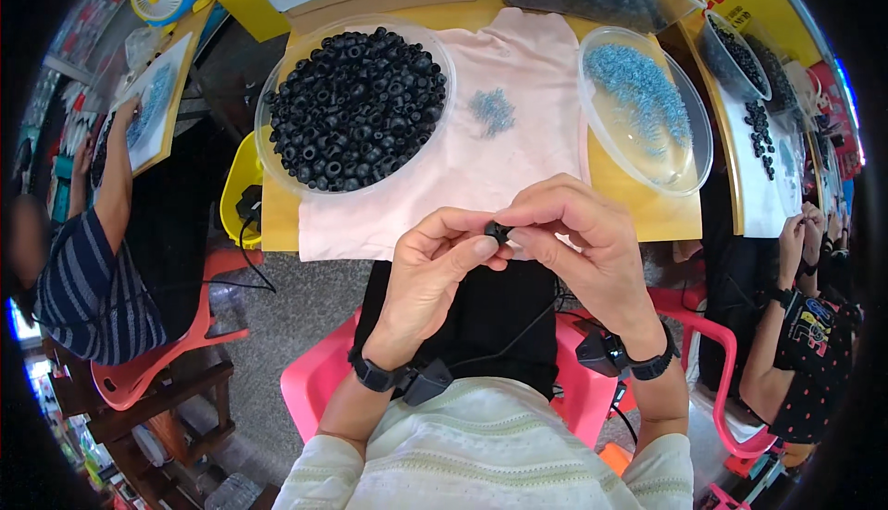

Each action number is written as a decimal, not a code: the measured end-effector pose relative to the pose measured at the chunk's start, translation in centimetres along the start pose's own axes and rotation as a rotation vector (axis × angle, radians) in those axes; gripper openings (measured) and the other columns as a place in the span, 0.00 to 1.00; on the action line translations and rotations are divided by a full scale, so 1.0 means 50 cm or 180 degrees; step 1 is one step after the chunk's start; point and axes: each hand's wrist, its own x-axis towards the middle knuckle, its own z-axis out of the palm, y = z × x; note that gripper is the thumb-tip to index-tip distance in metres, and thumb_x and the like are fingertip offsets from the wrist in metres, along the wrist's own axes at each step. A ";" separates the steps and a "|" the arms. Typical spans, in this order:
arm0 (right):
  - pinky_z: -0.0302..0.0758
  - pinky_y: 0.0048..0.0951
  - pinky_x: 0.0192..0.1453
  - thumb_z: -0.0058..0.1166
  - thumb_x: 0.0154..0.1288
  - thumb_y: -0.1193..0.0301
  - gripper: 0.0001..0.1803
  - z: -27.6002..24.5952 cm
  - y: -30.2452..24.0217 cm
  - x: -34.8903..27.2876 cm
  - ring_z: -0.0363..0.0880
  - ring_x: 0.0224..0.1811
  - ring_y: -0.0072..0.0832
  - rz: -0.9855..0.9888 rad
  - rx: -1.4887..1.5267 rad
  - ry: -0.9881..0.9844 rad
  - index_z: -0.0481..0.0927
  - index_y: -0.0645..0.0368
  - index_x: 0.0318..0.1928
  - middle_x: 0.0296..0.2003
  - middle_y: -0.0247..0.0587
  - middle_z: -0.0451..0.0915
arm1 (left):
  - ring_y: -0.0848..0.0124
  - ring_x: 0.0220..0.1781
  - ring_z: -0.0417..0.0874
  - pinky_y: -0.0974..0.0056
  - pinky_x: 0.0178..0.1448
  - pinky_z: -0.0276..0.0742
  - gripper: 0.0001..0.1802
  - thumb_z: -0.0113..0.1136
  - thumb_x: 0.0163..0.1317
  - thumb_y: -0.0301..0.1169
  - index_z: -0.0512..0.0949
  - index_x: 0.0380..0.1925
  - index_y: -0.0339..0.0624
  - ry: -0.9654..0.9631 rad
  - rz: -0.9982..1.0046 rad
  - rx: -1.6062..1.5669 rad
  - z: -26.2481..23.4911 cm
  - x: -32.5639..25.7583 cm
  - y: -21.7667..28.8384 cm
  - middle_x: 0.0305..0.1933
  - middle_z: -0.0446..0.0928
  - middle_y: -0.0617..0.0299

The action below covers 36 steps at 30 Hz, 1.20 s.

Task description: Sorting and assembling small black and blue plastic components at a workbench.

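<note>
A clear plastic bowl [277, 154] holds black rubber rings; a second clear bowl [689, 154] holds small blue pieces. Left hand [435, 274] and right hand [578, 242] pinch one small black ring [498, 231] together above the pink cloth's [518, 154] near edge.

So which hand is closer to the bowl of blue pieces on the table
Right. The right hand sits just below the clear bowl of blue pieces, toward its near rim. The left hand is further left, below the pink cloth.

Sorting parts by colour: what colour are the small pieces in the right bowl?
Light blue, in the clear right bowl; head view.
</note>
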 end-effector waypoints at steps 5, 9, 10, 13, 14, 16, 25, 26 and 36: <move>0.81 0.22 0.39 0.57 0.65 0.83 0.09 0.001 0.003 -0.008 0.82 0.37 0.23 0.0119 0.0101 0.0002 0.83 0.65 0.45 0.40 0.40 0.79 | 0.67 0.45 0.86 0.66 0.51 0.83 0.11 0.59 0.66 0.20 0.79 0.48 0.33 0.0007 0.0022 0.0105 0.003 -0.007 -0.004 0.43 0.83 0.52; 0.80 0.21 0.38 0.57 0.66 0.82 0.09 0.006 -0.004 -0.016 0.82 0.37 0.22 0.0574 0.0562 0.0134 0.82 0.66 0.46 0.42 0.40 0.79 | 0.67 0.45 0.86 0.66 0.51 0.83 0.11 0.61 0.65 0.20 0.79 0.47 0.33 0.0088 0.0040 0.0147 0.018 -0.012 0.001 0.42 0.84 0.53; 0.80 0.20 0.38 0.57 0.67 0.81 0.09 0.007 -0.009 -0.017 0.82 0.37 0.22 0.0745 0.0693 0.0205 0.82 0.67 0.46 0.42 0.40 0.79 | 0.68 0.45 0.86 0.66 0.51 0.83 0.11 0.62 0.64 0.20 0.79 0.47 0.32 0.0105 0.0055 0.0172 0.022 -0.011 0.004 0.42 0.84 0.53; 0.79 0.20 0.37 0.56 0.68 0.80 0.09 0.004 -0.004 -0.019 0.83 0.37 0.21 0.0524 0.0514 0.0109 0.81 0.68 0.47 0.41 0.40 0.79 | 0.68 0.44 0.86 0.66 0.50 0.83 0.11 0.62 0.64 0.20 0.79 0.47 0.32 0.0067 0.0111 0.0239 0.026 -0.013 0.008 0.43 0.83 0.53; 0.79 0.19 0.37 0.56 0.68 0.79 0.09 0.001 -0.006 -0.017 0.83 0.37 0.21 0.0517 0.0449 0.0080 0.81 0.68 0.47 0.41 0.39 0.79 | 0.68 0.44 0.86 0.66 0.50 0.83 0.11 0.62 0.64 0.20 0.79 0.47 0.32 0.0074 0.0114 0.0260 0.026 -0.012 0.009 0.43 0.83 0.53; 0.79 0.19 0.36 0.56 0.68 0.79 0.09 -0.002 -0.012 -0.014 0.83 0.36 0.20 0.0529 0.0321 0.0023 0.81 0.67 0.47 0.40 0.39 0.80 | 0.68 0.44 0.86 0.66 0.50 0.83 0.12 0.63 0.64 0.20 0.79 0.47 0.32 0.0102 0.0103 0.0292 0.022 -0.013 0.008 0.43 0.83 0.53; 0.79 0.19 0.35 0.59 0.65 0.80 0.08 -0.004 -0.018 -0.007 0.82 0.33 0.20 0.0485 0.0168 0.0137 0.83 0.67 0.45 0.37 0.39 0.82 | 0.67 0.43 0.86 0.66 0.49 0.84 0.10 0.64 0.62 0.19 0.78 0.44 0.33 0.0207 0.0007 0.0077 0.018 -0.018 0.011 0.42 0.83 0.54; 0.79 0.19 0.35 0.59 0.65 0.81 0.08 -0.002 -0.017 -0.007 0.82 0.33 0.20 0.0430 0.0136 0.0100 0.83 0.67 0.45 0.36 0.39 0.82 | 0.67 0.43 0.86 0.66 0.49 0.84 0.10 0.64 0.62 0.19 0.78 0.44 0.33 0.0215 0.0007 0.0060 0.019 -0.019 0.012 0.42 0.83 0.54; 0.78 0.19 0.32 0.60 0.65 0.80 0.09 0.004 -0.007 -0.012 0.81 0.31 0.19 0.0497 0.0166 0.0112 0.84 0.65 0.45 0.36 0.39 0.82 | 0.70 0.42 0.86 0.66 0.49 0.84 0.11 0.65 0.60 0.18 0.79 0.43 0.33 0.0376 0.0173 0.0523 0.026 -0.022 0.013 0.42 0.83 0.55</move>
